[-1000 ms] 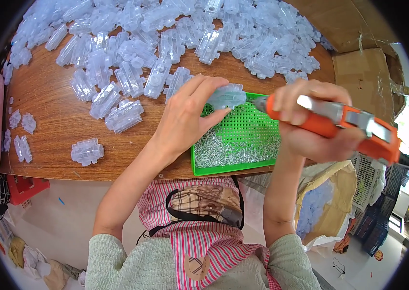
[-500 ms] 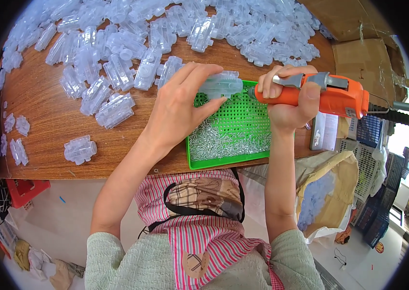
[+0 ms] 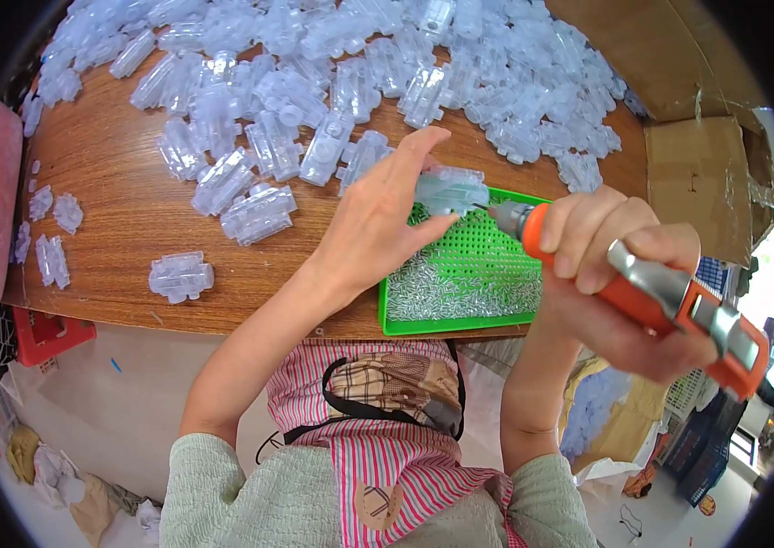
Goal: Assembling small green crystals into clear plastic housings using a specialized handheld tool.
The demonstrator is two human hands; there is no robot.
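Observation:
My left hand point(image 3: 378, 215) is closed on a clear plastic housing point(image 3: 453, 190), pinched between thumb and fingers above the far left part of a green perforated tray point(image 3: 460, 326). In my right hand point(image 3: 620, 274) is an orange power screwdriver point(image 3: 652, 301) with a grey lever, slanting up toward the left. Its thin bit reaches the right end of the housing; whether they touch I cannot tell. Many small silver screws point(image 3: 446, 290) lie in the near part of the tray.
A big heap of clear plastic housings point(image 3: 332, 55) covers the far side of the wooden table point(image 3: 113, 183). One housing point(image 3: 181, 276) lies apart near the front edge. Cardboard point(image 3: 698, 183) stands at the right. A sack point(image 3: 602, 411) of clear parts sits below.
My right hand has pulled the screwdriver back to the right and nearer, tilting it so its bit now shows. The view has shifted, and the housing remains in my left hand.

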